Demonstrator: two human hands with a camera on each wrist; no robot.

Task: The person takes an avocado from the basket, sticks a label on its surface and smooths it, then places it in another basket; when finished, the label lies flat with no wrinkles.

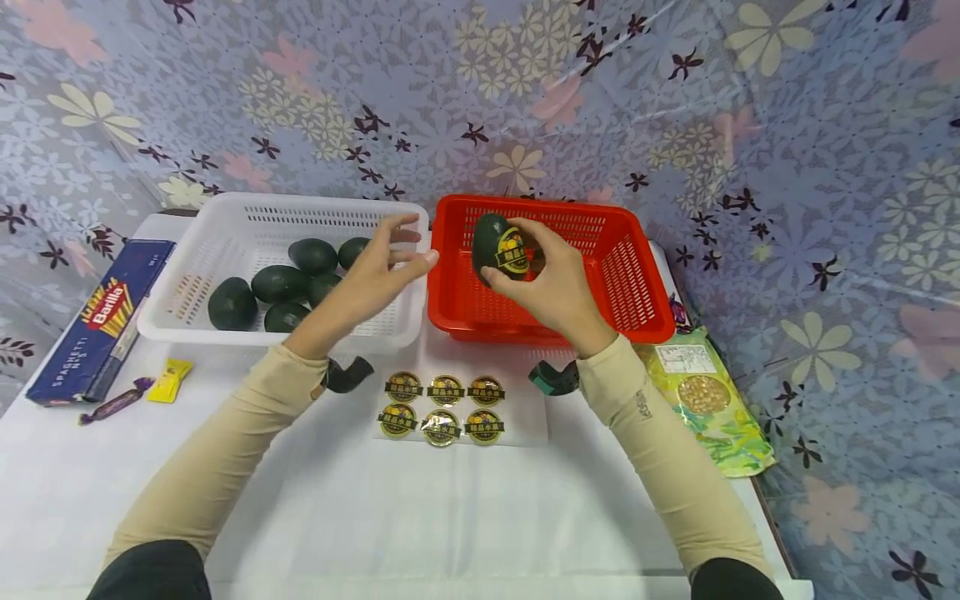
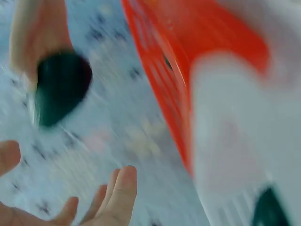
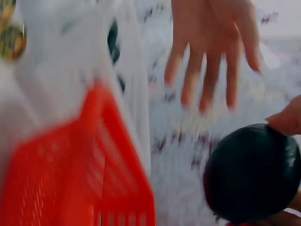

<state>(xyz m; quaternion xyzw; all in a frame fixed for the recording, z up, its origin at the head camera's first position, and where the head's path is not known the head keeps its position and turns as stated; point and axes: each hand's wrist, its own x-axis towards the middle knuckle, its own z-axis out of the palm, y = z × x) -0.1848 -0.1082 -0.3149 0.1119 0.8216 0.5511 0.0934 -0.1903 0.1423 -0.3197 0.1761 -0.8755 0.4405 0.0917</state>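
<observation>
- Nearest, below both hands, I see a sheet [image 1: 525,421] of gold-and-black stickers [image 1: 441,427].
- The right hand [image 1: 551,279] pinches an avocado [image 1: 487,242] bearing a round label [image 1: 512,252]; some fingertips are hidden.
- The left hand [image 1: 381,268], released, fingers spread, partly covers the white basket [image 1: 393,335] of avocados [image 1: 280,284].
- Behind the right hand, the red basket's [image 1: 480,327] contents I can't make out.

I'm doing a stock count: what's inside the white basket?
Six dark green avocados show inside the white basket, some partly covered. The left hand hides part of the basket's right side, so whether more lie behind it cannot be seen.
</observation>
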